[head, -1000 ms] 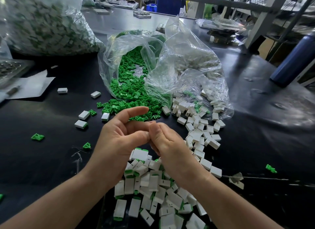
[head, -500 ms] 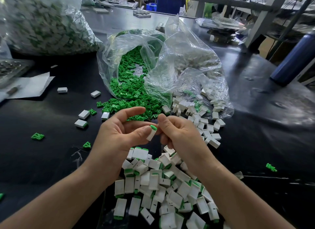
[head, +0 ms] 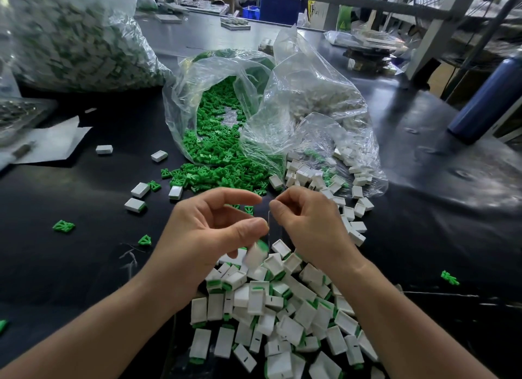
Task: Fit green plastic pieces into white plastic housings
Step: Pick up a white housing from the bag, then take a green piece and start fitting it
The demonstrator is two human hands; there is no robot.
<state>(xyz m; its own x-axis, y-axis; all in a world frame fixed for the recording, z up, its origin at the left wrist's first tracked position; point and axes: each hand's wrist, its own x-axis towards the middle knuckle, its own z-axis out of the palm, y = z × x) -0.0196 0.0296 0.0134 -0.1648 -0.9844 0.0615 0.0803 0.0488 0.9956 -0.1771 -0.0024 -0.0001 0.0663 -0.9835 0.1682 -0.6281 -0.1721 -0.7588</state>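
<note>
Spilling green pieces (head: 214, 141) from centre clear bag (head: 185, 96), white housings (head: 308, 178) from crumpled bag (head: 310, 96) beside it. Holding left hand (head: 203, 237) loosely open, right hand (head: 313, 229) curled, grip untellable.

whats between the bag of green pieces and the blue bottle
Head view: the clear bag of white housings, then bare black table, between the bag of green pieces and the blue bottle.

Head-worn wide view, facing forward and down, close above worktable (head: 70, 279)
</note>
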